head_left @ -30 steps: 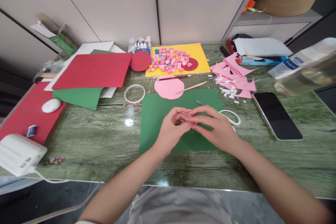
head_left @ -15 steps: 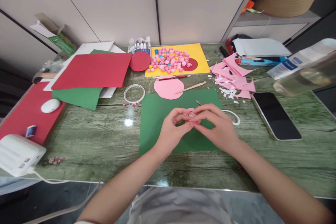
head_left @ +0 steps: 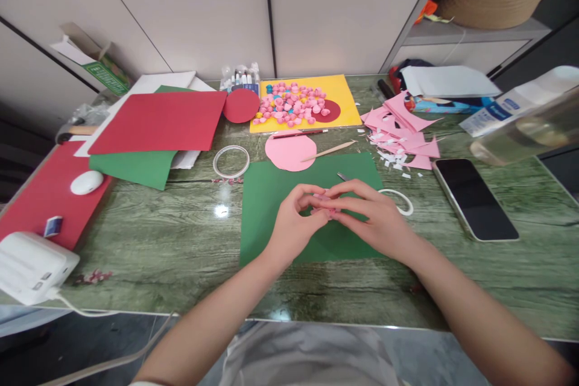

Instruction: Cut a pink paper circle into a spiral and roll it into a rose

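Observation:
Above the green paper sheet (head_left: 266,211), my left hand (head_left: 296,223) is closed with its fingertips around a small curled pink paper piece (head_left: 326,211). My right hand (head_left: 377,217) meets it from the other side, thumb and fingers pinching the same piece. Fingers cover much of the pink paper, so its full shape is hidden. Under and behind my right hand lie scissors, their white handle loop (head_left: 404,202) and a metal tip showing. Just beyond the sheet are a pink paper circle (head_left: 289,152), a pointed wooden stick (head_left: 332,149) and a dark red pencil (head_left: 301,133).
Many small pink, blue and yellow paper rolls (head_left: 294,102) sit on a yellow sheet (head_left: 346,87). Pink scraps (head_left: 416,139) and a phone (head_left: 477,199) lie at right. Left are a tape roll (head_left: 231,161), red paper (head_left: 158,120), a white mouse (head_left: 87,182) and a white charger (head_left: 36,265).
My right hand has shifted slightly, its fingers spread a little more over the pink paper. The paper has turned a bit between my fingertips; the table items stay put.

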Demonstrator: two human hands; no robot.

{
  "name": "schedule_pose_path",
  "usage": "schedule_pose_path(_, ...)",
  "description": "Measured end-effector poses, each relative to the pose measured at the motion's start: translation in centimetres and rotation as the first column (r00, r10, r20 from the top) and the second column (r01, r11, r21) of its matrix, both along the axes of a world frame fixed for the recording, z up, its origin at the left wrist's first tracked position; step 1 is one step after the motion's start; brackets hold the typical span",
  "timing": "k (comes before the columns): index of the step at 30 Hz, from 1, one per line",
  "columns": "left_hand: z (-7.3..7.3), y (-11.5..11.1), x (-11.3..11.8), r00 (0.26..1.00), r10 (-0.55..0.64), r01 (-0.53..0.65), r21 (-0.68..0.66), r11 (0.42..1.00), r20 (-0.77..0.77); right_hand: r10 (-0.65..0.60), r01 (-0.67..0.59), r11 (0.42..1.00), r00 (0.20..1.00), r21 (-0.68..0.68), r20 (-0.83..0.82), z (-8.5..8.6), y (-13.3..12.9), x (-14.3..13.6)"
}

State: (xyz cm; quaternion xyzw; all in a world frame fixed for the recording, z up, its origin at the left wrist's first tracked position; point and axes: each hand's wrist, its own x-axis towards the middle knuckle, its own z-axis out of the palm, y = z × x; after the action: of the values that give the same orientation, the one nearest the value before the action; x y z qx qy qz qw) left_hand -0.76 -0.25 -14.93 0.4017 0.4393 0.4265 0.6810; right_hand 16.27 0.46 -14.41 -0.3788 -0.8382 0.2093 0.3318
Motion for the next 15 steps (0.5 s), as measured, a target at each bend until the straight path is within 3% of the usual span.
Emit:
schedule_pose_path(7, 0.03, -0.10, 0.08, 1.000, -0.007, 0.007, 0.017, 1.000, 0.024, -0.118, 0.119, 0.990, 0.993, 0.079, -0.028, -0.40, -0.13, -0.35)
schedule_pose_path(15, 0.36, -0.14, 0.41, 1.000, -0.016, 0.016, -0.008, 1.000, -0.016, -0.138, 0.137, 0.990, 0.989, -0.024, -0.043, -0.73, -0.26, -0.59)
